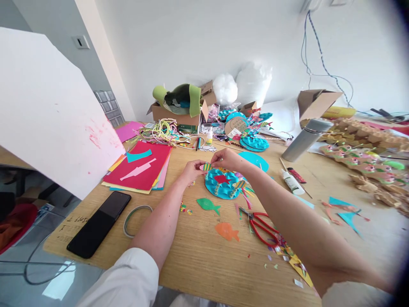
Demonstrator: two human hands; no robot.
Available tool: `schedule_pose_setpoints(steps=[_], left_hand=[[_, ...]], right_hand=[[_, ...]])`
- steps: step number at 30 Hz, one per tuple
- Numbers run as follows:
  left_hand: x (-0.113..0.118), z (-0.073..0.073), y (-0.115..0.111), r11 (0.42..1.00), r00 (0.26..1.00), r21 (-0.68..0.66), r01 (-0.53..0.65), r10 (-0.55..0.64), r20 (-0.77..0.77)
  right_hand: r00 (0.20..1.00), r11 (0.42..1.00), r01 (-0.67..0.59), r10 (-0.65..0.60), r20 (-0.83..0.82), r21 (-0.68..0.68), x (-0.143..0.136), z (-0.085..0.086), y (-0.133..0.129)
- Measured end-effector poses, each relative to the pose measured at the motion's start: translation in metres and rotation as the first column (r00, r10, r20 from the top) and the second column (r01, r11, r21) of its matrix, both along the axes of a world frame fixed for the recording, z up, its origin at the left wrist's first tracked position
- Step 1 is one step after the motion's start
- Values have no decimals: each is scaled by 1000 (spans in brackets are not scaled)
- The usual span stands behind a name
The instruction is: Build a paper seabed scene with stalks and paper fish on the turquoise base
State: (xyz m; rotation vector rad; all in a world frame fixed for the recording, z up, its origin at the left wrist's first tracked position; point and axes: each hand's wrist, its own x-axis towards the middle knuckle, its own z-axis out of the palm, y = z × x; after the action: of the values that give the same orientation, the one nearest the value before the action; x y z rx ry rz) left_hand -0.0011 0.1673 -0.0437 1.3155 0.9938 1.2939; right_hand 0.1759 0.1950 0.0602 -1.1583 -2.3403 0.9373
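My left hand and my right hand meet over the middle of the table. Between their fingertips is a small striped paper fish, green and yellow with a pink head; both hands are closed on it. Just below lies a round blue craft disc with crinkled blue paper, a red paper fish and another striped fish on it. Nearer to me, a green paper fish and an orange paper fish rest flat on the wood.
Red-handled scissors lie under my right forearm, among paper scraps. A phone and a tape roll are left. Coloured paper is stacked behind them. A glue bottle and a grey flask are at the right.
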Motion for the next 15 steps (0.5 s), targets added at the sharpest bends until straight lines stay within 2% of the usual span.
schedule_pose_setpoints(steps=[15], left_hand=[[0, 9, -8, 997, 996, -39, 59, -56, 70]], right_hand=[[997, 998, 51, -53, 47, 39, -2, -3, 2]])
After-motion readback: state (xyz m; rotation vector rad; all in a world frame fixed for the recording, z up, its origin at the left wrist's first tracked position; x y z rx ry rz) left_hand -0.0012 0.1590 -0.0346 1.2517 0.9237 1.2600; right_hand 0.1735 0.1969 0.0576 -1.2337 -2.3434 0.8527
